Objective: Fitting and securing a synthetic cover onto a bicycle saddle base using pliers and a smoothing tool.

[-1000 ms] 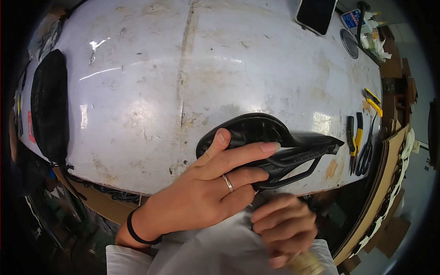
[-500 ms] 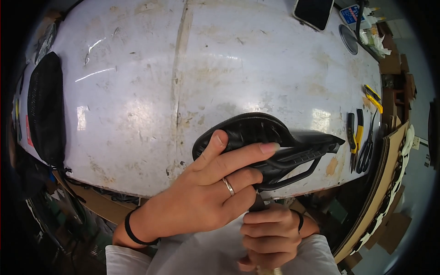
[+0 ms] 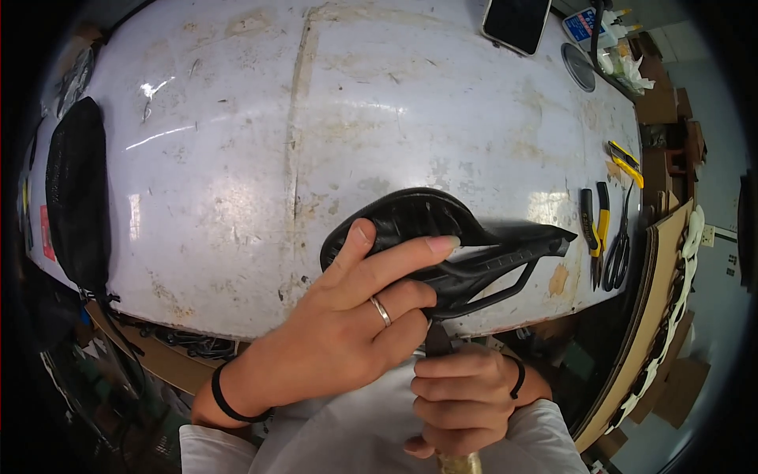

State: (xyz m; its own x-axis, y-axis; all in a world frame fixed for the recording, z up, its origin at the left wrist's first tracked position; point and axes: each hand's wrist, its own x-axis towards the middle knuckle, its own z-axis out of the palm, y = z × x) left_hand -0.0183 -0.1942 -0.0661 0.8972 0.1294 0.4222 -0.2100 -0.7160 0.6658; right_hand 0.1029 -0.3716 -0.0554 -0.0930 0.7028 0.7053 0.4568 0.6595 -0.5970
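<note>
Now | left hand (image 3: 355, 324) clamps black saddle (image 3: 442, 237) on surface (image 3: 237, 158) | right hand (image 3: 466, 395), at 6 o'clock, fisted round tool handle (image 3: 437, 340)

A phone (image 3: 517, 24) with a dark, unlit rectangular screen is seen lying far beyond the hands, at the table's far edge. A blue-and-white label (image 3: 586, 24) on a flat pack is found just right of it. A small red label (image 3: 48, 234) is seen far left of the grip, at the table's left edge.
</note>
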